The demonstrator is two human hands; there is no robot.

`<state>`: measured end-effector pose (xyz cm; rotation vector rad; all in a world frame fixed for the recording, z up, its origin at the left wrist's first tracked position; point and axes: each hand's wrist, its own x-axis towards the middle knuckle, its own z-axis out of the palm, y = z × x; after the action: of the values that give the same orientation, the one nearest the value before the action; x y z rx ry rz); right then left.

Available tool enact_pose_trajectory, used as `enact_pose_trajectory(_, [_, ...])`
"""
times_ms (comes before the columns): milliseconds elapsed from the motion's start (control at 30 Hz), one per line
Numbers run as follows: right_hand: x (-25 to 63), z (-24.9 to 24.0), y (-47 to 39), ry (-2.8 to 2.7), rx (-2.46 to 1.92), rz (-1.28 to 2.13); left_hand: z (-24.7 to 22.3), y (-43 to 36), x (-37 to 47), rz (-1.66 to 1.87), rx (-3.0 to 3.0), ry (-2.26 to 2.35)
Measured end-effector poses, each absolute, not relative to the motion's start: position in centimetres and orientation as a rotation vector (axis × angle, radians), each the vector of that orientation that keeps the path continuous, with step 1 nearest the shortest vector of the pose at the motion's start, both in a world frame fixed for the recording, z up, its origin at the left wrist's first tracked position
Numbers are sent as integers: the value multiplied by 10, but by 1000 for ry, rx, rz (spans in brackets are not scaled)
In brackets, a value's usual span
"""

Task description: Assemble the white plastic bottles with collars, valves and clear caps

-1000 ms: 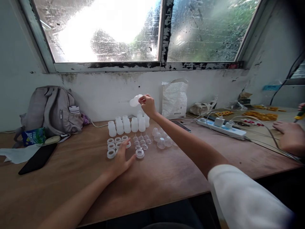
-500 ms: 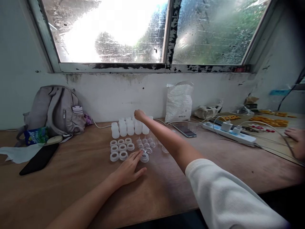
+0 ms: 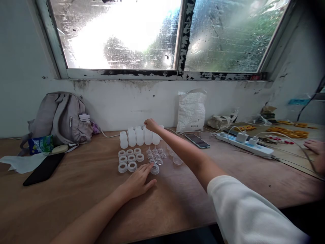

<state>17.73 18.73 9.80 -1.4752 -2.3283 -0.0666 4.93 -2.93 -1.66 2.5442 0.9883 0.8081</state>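
Observation:
My left hand (image 3: 141, 179) lies low over the table with its fingers stretched out. Its fingertips touch or rest beside a translucent collar ring (image 3: 154, 170). Toward the wall, my right hand (image 3: 151, 125) is closed at the top of the back of a group of frosted white bottles (image 3: 139, 138); what its curled fingers hold is hidden. Several translucent collar rings (image 3: 123, 167) lie in rows in front of the bottles. To their right are clear bottle nipples (image 3: 157, 156) in a cluster. Clear domed caps (image 3: 177, 160) sit partly behind my right forearm.
A phone (image 3: 197, 140), a white plastic bag (image 3: 191, 110) and a power strip (image 3: 245, 144) with cables lie to the right. At left are a backpack (image 3: 63, 118) and a black pouch (image 3: 43, 169). Another person's hand (image 3: 315, 146) shows at the far right edge.
The view has shifted slightly, so more of the clear caps shows beside my right forearm. My hands stay in nearly the same places among the parts.

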Motion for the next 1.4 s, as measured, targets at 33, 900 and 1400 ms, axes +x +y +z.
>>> enact_pose_trajectory(33, [179,99,178,-2315,-1436,-81,-16,-29,49,810,2541,991])
enact_pose_trajectory(900, [217,-15,-6,-2144,-879,529,-13,-32,45,1060,2510,1297])
enact_pose_trajectory(1400, [220,-10,-8,-2157,-784,569,-14,-34,45,936,2664,1255])
